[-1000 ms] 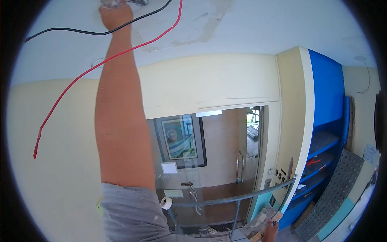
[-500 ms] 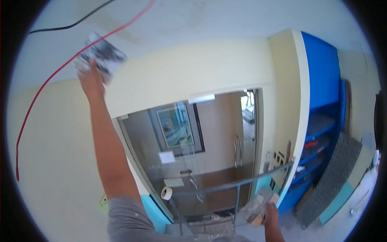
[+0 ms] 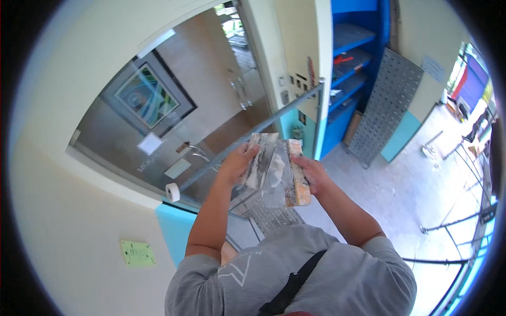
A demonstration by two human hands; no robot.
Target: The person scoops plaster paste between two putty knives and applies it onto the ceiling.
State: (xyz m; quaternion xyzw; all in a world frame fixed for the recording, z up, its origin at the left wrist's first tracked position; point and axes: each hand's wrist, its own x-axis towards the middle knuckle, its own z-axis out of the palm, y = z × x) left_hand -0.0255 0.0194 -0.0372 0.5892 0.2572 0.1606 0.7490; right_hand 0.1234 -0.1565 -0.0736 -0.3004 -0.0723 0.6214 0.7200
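My left hand [image 3: 237, 162] grips a flat blade [image 3: 262, 158] smeared with grey-white plaster, held upright in front of my chest. My right hand [image 3: 314, 174] holds a second flat tool [image 3: 296, 181] with an orange-brown edge, also coated in plaster. The two tools are pressed face to face, with a lump of pale plaster [image 3: 275, 176] between them. Both forearms rise from my grey shirt at the lower edge. A black strap crosses my chest.
A grey metal rail [image 3: 263, 129] runs just beyond my hands, with a perforated metal platform [image 3: 274, 216] below them. Behind are a framed picture [image 3: 147, 95], blue shelves [image 3: 358, 52] and a leaning perforated panel [image 3: 390, 105]. A white roll [image 3: 172, 192] sits on a ledge.
My left arm has come down from the ceiling with its tool and met the right hand in front of my chest. The view has tipped downward, away from the hanging wires.
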